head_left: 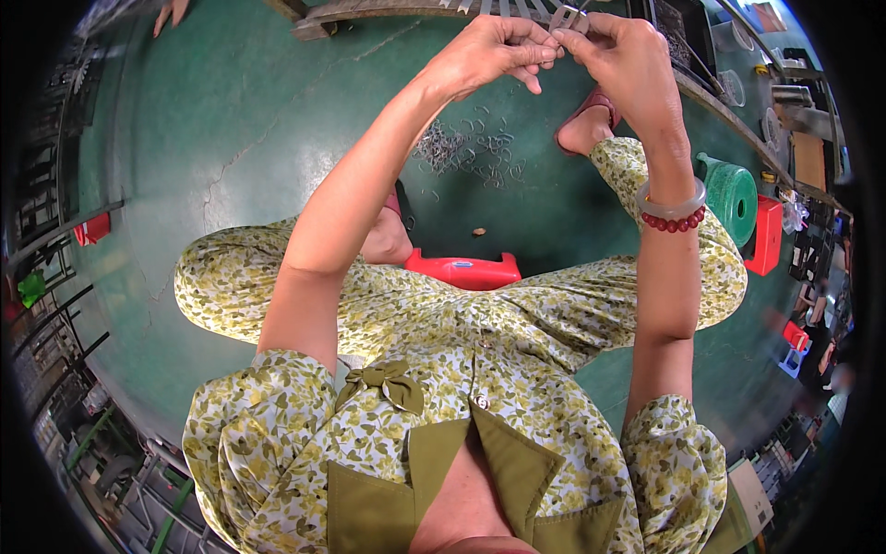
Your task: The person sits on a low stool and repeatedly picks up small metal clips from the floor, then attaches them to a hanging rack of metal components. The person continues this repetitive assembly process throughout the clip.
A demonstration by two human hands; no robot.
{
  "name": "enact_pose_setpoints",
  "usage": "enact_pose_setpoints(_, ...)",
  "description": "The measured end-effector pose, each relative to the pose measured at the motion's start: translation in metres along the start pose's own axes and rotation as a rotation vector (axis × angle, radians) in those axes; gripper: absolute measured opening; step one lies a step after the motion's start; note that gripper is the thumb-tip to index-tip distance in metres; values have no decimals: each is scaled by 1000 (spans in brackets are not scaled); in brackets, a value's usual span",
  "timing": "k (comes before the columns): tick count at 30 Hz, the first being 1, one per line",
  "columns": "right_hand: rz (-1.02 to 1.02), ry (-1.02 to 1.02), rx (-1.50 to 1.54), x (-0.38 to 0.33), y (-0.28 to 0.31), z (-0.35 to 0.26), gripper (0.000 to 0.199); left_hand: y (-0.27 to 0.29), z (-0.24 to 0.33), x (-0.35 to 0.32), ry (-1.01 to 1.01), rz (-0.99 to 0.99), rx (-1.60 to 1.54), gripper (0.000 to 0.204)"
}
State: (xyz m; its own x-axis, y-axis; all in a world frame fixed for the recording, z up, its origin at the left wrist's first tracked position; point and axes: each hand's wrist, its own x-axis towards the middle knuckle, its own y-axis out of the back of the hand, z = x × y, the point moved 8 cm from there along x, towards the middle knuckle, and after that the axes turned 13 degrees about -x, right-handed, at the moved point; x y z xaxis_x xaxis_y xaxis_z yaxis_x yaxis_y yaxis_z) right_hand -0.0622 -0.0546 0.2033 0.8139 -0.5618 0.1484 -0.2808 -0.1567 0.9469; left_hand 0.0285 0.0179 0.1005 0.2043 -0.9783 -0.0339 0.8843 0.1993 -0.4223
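Observation:
Both my arms reach to the top of the view, where the hands meet. My right hand [632, 69] pinches a small shiny metal piece [568, 18] between thumb and fingers. Close beside it, my left hand [503, 51] has its fingers bent together, their tips nearly touching the right thumb; what they hold, if anything, is too small to make out. Several flat metal strips [503, 7] stick out past the wooden edge [369, 11] just beyond the left hand. On the green floor under my hands lies a loose scatter of small metal rings or offcuts [466, 152].
A red plastic stool [466, 270] shows between my legs. To the right stand a green round stool [736, 198], a red container [765, 235] and a dark tray [683, 32] by the wooden edge. Metal racks [69, 323] line the left. Another person's hand [169, 14] shows at the upper left.

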Motion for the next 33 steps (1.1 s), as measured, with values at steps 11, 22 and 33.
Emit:
enact_pose_setpoints(11,-57,-13,13,20,0,3,20,24,-42,1,127,15,-353,43)
enact_pose_setpoints(22,82,-41,-77,40,6,-13,21,55,-38,28,-114,211,-968,27)
enact_pose_setpoints(33,149,-91,29,46,15,5,21,42,-18,47,-86,331,-713,24)
